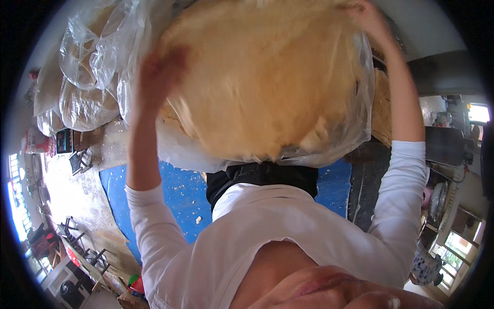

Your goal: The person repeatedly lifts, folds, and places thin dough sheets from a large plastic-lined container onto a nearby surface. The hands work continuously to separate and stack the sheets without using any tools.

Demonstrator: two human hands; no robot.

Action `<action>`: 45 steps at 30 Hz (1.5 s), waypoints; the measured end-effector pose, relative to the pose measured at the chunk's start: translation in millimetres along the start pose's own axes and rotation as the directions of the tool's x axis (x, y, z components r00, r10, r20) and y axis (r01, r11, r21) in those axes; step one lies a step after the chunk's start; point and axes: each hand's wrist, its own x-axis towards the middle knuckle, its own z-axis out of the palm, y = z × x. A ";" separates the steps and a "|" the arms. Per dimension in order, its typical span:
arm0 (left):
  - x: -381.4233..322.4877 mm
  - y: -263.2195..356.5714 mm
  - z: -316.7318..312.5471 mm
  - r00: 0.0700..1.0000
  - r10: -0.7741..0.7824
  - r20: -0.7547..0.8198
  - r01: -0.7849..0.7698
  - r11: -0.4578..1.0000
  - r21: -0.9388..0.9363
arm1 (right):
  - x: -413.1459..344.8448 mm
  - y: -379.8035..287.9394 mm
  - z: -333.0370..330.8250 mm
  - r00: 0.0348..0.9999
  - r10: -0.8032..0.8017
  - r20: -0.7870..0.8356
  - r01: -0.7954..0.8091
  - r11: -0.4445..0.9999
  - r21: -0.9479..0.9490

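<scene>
A large, thin tan sheet (254, 77) with a ragged lower edge spreads before me, blurred by motion, and its material is unclear. Clear plastic (361, 127) shows around its right and lower sides. At the sheet's left side is my left hand (166, 69), too blurred to show whether its fingers grip. My right hand (357, 9) is at the upper right edge, with bent fingers closed on the sheet. More tan pieces (382, 108) lie beyond the plastic, near my right forearm.
Clear plastic bags (88, 104) holding tan material stand at the upper left. Below me a blue floor covering (185, 197) is strewn with pale crumbs. Folding racks or stools (81, 160) are at the left, and a dark chair-like panel (444, 145) is at the right.
</scene>
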 end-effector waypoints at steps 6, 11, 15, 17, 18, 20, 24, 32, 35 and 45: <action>6.2 74.5 -13.6 0.230 0.934 -0.272 -0.591 0.356 0.723 | -18.7 -65.0 -164.8 0.910 -0.047 -0.412 0.018 0.997 -0.075; -38.3 38.3 -14.4 0.250 0.920 0.300 -0.775 0.004 0.632 | -73.9 6.1 -146.5 0.822 -0.569 -0.036 0.570 0.821 0.029; -84.5 -9.9 12.1 0.445 0.685 0.577 -0.858 0.141 0.494 | -144.5 42.5 -67.4 0.918 -0.294 0.266 0.324 0.943 -0.077; -104.5 -34.8 25.6 0.498 0.605 0.622 -0.856 0.227 0.465 | -168.7 50.4 -42.8 0.891 -0.255 0.376 0.328 0.934 -0.144; -112.3 -45.5 28.8 0.545 0.498 0.674 -0.838 0.306 0.451 | -177.2 53.3 -36.0 0.867 -0.257 0.427 0.364 0.912 -0.190; -115.1 -66.1 31.1 0.573 0.438 0.693 -0.804 0.465 0.371 | -183.9 60.0 -30.8 0.841 -0.235 0.487 0.346 0.926 -0.152; -90.5 -94.3 26.7 0.878 0.018 0.478 -0.185 0.934 0.305 | -165.7 81.0 -29.4 0.849 -0.052 0.526 0.007 0.996 0.087; -64.1 -84.3 35.3 0.985 -0.166 -0.038 0.155 0.788 0.596 | -142.9 85.9 17.4 0.879 0.289 0.379 -0.315 0.949 0.008; -70.4 -73.0 44.0 0.998 0.050 -0.035 -0.001 0.588 0.809 | -152.1 49.3 23.0 0.956 0.249 0.157 -0.168 0.900 -0.403; -26.3 -67.0 162.2 0.730 0.523 0.440 -0.681 0.505 0.531 | -139.4 -13.0 83.3 0.968 -0.235 -0.085 0.183 0.900 -0.396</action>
